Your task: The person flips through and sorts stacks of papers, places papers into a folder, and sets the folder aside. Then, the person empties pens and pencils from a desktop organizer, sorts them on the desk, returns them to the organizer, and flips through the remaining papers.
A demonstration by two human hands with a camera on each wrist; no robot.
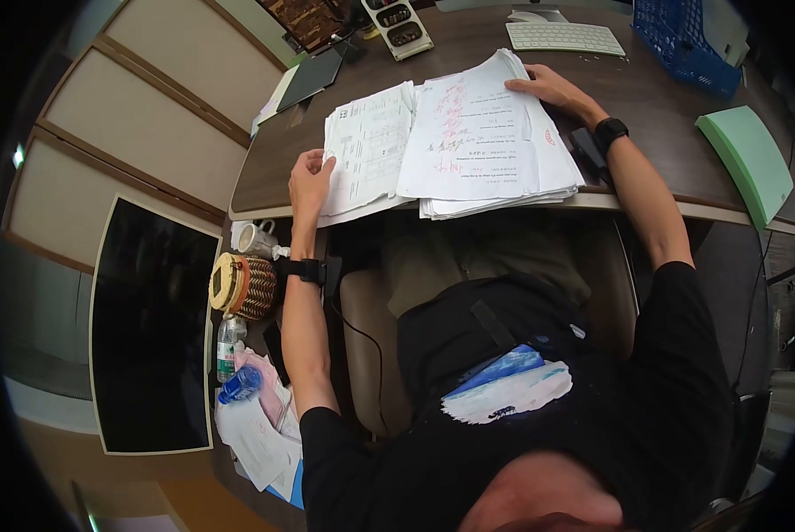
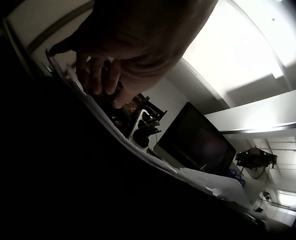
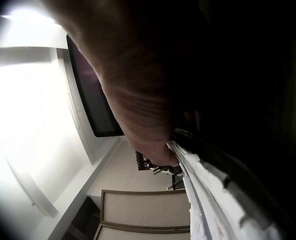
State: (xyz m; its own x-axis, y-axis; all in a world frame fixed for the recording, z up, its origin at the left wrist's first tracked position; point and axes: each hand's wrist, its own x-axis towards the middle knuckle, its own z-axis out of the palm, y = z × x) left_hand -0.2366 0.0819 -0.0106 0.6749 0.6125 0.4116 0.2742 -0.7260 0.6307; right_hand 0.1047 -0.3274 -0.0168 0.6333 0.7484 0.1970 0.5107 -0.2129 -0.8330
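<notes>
Two piles of paper lie side by side on the desk in the head view. The right pile is thick, its top sheet bearing print, red and black handwriting and a red stamp. My right hand grips its far right edge, thumb on top and fingers underneath; in the right wrist view the sheet edges meet the hand. The left pile shows printed forms. My left hand rests at its left edge with fingers loosely bent; the left wrist view shows this hand over the paper edge.
A white keyboard, blue basket and white holder stand at the back. A green folder is at the right. Left of the person are a mug, woven container, bottle and loose papers.
</notes>
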